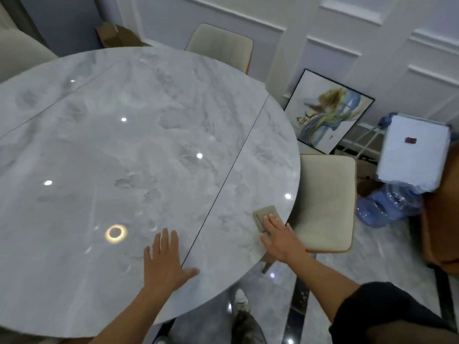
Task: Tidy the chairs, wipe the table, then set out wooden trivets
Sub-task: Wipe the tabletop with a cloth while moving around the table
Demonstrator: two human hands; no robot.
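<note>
The right hand (279, 238) is pressing a cloth (262, 218) flat-fingered at the table (149, 145)'s right edge (wiping); the left hand (165, 260), spread flat, is bracing.

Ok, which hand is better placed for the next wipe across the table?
Right. The right hand presses flat on the beige cloth near the right edge of the table, so it can likely sweep. The left hand rests open on bare marble, apart from the cloth.
</note>
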